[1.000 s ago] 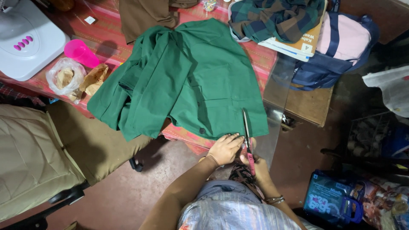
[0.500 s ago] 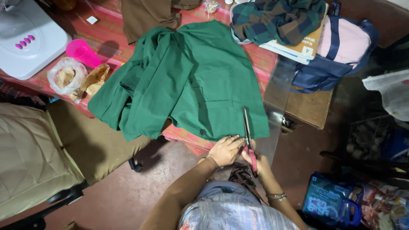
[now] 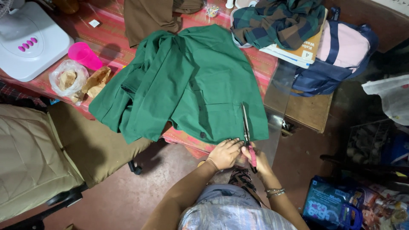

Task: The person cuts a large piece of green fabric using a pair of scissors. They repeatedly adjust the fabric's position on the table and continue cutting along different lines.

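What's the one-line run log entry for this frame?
left hand: flat on green cloth hem | right hand: grips pink-handled scissors, blades on the cloth | surface: red striped table | nearby: white machine

A table (image 3: 106, 47) with a red striped cover carries most of the things. A big green cloth (image 3: 187, 85) lies spread on it and hangs over the near edge. A brown cloth (image 3: 149, 15) lies at the far side. A pink cup (image 3: 85, 55), a clear bag (image 3: 66, 79) and a brown paper bag (image 3: 97, 81) lie near the left end, beside a white machine (image 3: 30, 42). A checked cloth (image 3: 277, 21) rests on books (image 3: 304, 51) at the right.
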